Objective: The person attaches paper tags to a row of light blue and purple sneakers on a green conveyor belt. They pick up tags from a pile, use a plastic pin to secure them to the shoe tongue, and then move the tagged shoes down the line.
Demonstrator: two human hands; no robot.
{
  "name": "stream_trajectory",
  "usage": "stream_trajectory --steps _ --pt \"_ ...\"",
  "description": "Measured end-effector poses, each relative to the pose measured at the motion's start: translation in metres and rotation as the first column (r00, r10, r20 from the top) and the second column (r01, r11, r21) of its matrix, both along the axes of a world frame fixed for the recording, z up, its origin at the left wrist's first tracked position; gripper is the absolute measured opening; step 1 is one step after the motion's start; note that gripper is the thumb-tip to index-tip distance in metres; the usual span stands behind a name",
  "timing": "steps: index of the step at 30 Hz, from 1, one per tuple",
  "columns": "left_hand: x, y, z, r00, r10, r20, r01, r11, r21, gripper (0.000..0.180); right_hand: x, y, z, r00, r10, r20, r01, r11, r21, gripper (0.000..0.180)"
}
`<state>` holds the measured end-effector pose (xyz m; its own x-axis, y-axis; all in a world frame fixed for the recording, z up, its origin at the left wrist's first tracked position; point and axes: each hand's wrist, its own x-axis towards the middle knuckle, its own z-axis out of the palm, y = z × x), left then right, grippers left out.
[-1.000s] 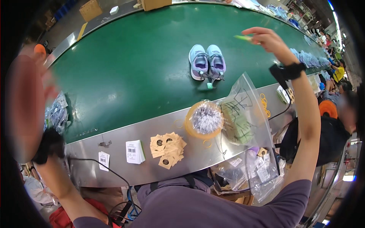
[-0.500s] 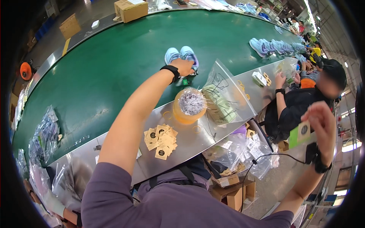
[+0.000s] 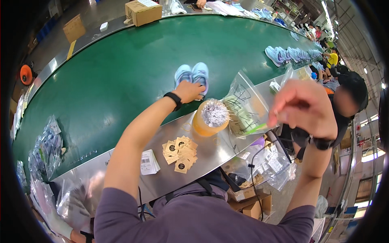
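Note:
A pair of light blue sneakers (image 3: 200, 74) sits side by side on the green conveyor belt. My left hand (image 3: 190, 92) is closed on their near ends, fingers at the openings. Raised at the right is my right hand (image 3: 306, 107), smeared by motion. Its fingers pinch a green tag (image 3: 256, 128), seen nearly edge-on. Between the hands stands an orange-yellow tub (image 3: 208, 126) full of thin white-and-silver strands. Behind the green tag lies a clear zip bag (image 3: 243, 106) with pale green contents. Kraft-brown tags (image 3: 180, 155) lie in a loose pile on the metal ledge, near my body.
White printed cards (image 3: 149, 163) lie left of the brown tags. A person in black (image 3: 349, 95) works close at my right. More blue sneakers (image 3: 279, 55) line the belt at far right. Bagged items (image 3: 48, 141) lie at left; a cardboard box (image 3: 142, 13) stands at the far edge.
My right hand has swung left and inward with the tag, from the far right to beside the zip bag. My left hand has drawn the sneakers a little nearer.

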<state>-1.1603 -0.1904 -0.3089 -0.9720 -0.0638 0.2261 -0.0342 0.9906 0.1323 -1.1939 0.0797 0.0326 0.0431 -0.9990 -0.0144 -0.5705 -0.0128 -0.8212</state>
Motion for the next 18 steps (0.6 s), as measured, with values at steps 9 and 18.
stream_trajectory --steps 9,18 --pt "0.143 0.015 -0.001 0.966 0.259 0.016 -0.259 0.962 0.087 0.026 -0.077 -0.161 -0.092 0.979 0.103 -0.177 -0.04 0.944 0.326 0.018" --pt "0.171 0.01 0.014 0.967 0.22 -0.127 -0.208 0.973 0.105 0.023 -0.104 -0.314 -0.113 0.899 0.047 -0.435 0.069 0.967 0.245 0.02"
